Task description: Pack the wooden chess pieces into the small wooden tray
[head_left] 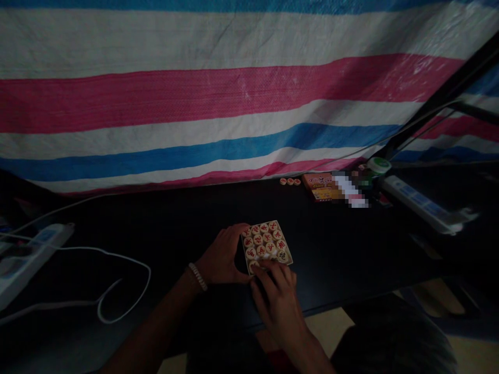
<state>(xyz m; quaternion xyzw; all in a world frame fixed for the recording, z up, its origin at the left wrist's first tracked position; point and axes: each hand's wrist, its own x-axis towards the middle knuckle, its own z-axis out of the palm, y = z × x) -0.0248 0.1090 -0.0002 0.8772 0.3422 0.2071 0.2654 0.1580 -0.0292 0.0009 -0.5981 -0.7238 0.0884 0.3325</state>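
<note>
Striped tarpaulin (234, 104) in pink, white and blue is hung behind a dark worktop (156, 223), its lower hem reaching the far edge. Near the worktop's near edge, about midway along, a square tray (286, 241) of Xiangqi pieces (264, 239) is placed between two hands. The cream discs, marked with red characters, are set in four rows of four, though the nearest row is partly covered and cannot be fully counted. The left hand (220, 257), with a beaded bracelet (198, 276) at its wrist, is placed along the tray's left edge. Its fingers (230, 234) are held together and curved against the rim, with the thumb by the near corner. The right hand (276, 306) is laid over the near edge, its fingers (268, 272) close together on the nearest pieces. Whether either hand is clamped on the tray cannot be told. Along the far edge, three loose discs (290, 181) are lined up beside an orange printed box (322, 187), a pixelated object (349, 189) too blurred to name, and a green-lidded jar (378, 166). A white power strip (33, 259) lies at the left side, with a white cable (122, 275) looped beside it, and another power strip (421, 203) lies at the right.
</note>
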